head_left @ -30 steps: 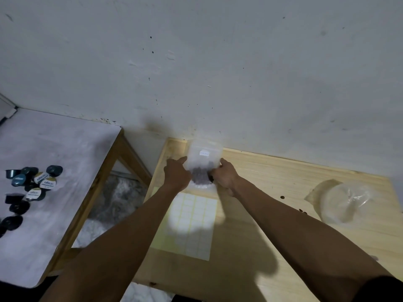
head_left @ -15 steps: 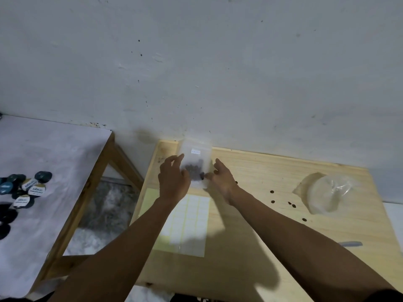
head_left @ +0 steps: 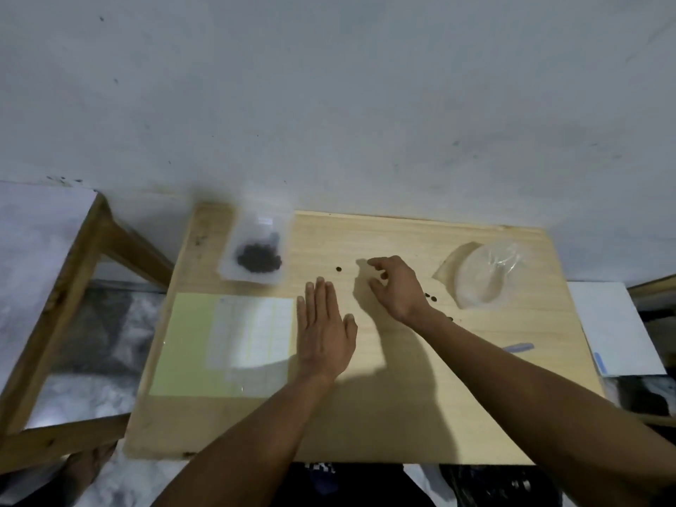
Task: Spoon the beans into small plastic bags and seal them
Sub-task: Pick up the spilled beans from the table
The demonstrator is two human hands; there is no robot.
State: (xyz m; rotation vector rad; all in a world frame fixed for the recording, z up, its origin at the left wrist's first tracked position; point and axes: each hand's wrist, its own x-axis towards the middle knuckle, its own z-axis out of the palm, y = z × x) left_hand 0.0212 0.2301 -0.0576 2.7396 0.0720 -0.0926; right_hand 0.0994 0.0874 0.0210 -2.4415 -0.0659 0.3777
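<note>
— Hands? Left hand (head_left: 325,333) flat, fingers spread, palm down on the desk (head_left: 365,415). Right hand (head_left: 397,287) curled, fingertips drawn together above loose beans (head_left: 339,269); pinching one or not, cannot tell.
— Bag?
— Small plastic bag (head_left: 257,252) with beans, lying apart at far-left corner, beside label sheet (head_left: 223,343).

table (head_left: 365,397): pale yellowish wood with faint grain
small plastic bag (head_left: 256,252): clear, frosted look
beans (head_left: 259,258): dark brown, near black
label sheet (head_left: 223,343): pale yellow backing, white grid of squares
wall (head_left: 329,104): off-white, dark specks
crumpled plastic (head_left: 486,274): transparent, glossy
</note>
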